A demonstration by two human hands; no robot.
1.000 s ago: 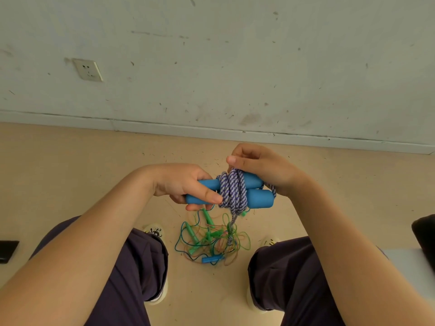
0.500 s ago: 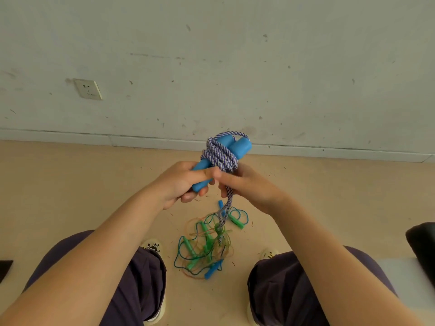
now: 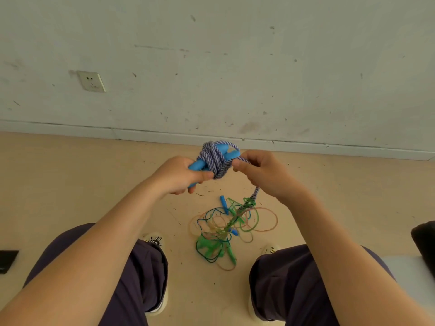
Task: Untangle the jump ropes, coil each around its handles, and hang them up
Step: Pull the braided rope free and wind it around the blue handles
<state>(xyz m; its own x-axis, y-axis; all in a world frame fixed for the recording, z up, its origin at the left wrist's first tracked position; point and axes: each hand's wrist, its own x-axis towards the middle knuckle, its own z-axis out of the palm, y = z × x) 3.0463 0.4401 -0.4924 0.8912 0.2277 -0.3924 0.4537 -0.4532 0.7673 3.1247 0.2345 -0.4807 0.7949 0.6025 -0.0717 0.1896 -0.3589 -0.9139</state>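
My left hand (image 3: 181, 176) grips the two blue handles (image 3: 200, 164) of a jump rope, held side by side and pointing up and away. A purple-and-white braided rope (image 3: 215, 161) is wound in several turns around them. My right hand (image 3: 261, 174) pinches the free length of that rope just right of the coil. From there the rope drops to the floor. It ends in a tangled pile of thin green, blue and orange jump ropes (image 3: 226, 229) with small green and blue handles, lying between my feet.
I sit with both knees apart above a beige floor (image 3: 70, 184). A grey wall with a socket (image 3: 91, 81) stands ahead. A dark flat object (image 3: 7, 261) lies at the left edge, a black thing (image 3: 423, 243) on a pale surface at the right.
The handles went from lying level to pointing up and away, and rose. My right hand left the coil's top and now pinches the loose rope to its right.
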